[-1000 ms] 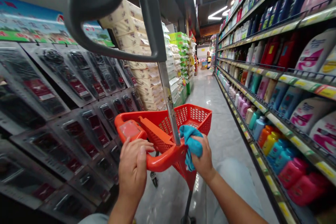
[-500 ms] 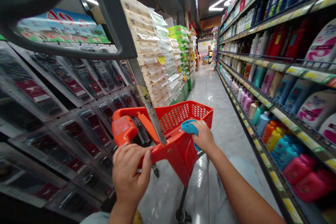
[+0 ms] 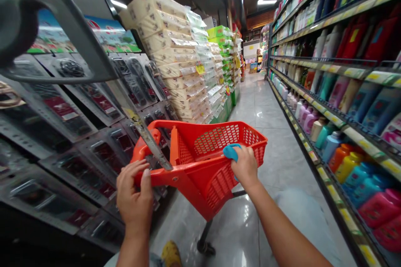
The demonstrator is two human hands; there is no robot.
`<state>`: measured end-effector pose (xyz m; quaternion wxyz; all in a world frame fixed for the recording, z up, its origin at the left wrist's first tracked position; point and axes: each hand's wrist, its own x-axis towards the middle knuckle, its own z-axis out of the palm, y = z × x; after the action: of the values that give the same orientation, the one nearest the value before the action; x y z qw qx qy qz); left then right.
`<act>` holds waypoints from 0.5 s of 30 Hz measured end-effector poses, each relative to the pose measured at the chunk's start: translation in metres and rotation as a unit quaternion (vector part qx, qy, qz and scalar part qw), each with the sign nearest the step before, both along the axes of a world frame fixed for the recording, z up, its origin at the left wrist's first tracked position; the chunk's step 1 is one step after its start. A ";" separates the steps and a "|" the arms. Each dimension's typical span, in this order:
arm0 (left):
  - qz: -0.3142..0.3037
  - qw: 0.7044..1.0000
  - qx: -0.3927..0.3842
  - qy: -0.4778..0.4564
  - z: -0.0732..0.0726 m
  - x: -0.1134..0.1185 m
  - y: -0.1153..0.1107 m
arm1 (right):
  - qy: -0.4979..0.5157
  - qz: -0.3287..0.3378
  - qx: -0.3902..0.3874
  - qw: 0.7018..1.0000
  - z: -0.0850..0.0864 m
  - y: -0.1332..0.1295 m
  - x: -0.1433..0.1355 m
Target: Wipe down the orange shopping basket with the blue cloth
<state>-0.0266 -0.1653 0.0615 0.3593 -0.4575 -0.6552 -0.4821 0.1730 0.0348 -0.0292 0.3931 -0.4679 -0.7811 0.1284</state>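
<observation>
One grey handle [image 3: 102, 69] stands before hanging packs [image 3: 67, 106], their maroon labels too blurred to read; the left hand [image 3: 134, 187], half open, rests bent fingers at one red basket [image 3: 194, 187]'s near left corner, its grip impossible to tell; one yellow shoe [image 3: 171, 253] below; one blue cloth [image 3: 231, 152], bunched in the closed right hand [image 3: 247, 167], covers part of the basket's near edge, toward the right corner
</observation>
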 end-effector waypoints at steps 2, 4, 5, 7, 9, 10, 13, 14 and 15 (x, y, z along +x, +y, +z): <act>0.049 0.999 0.021 0.011 -0.007 0.013 0.002 | 0.007 0.026 0.036 0.999 -0.002 -0.012 -0.010; 0.083 0.995 -0.002 0.059 -0.015 0.029 0.006 | 0.020 0.069 0.077 0.994 -0.004 -0.022 -0.016; 0.084 0.991 -0.034 0.094 -0.019 0.037 0.008 | 0.024 0.082 0.090 0.992 -0.006 -0.023 -0.016; 0.048 0.978 -0.118 0.162 -0.026 0.048 0.015 | 0.025 0.077 0.097 0.992 -0.014 -0.018 -0.009; -0.005 0.961 -0.193 0.199 -0.030 0.053 0.025 | 0.040 0.032 0.090 0.995 -0.022 -0.008 0.000; -0.022 0.952 -0.229 0.202 -0.031 0.055 0.032 | 0.057 0.003 0.086 0.995 -0.026 -0.005 0.003; -0.016 0.919 -0.348 0.182 -0.027 0.056 0.054 | 0.100 -0.034 0.079 0.991 -0.030 -0.012 -0.002; -0.004 0.900 -0.403 0.169 -0.023 0.056 0.061 | 0.101 -0.017 0.080 0.992 -0.030 -0.017 -0.006; 0.008 0.875 -0.459 0.153 -0.018 0.056 0.069 | 0.093 0.011 0.082 0.992 -0.030 -0.022 -0.010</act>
<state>0.0298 -0.0967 0.0431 0.2082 -0.6338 -0.7434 -0.0481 0.1633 0.0130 -0.0594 0.4998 -0.4115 -0.7540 0.1114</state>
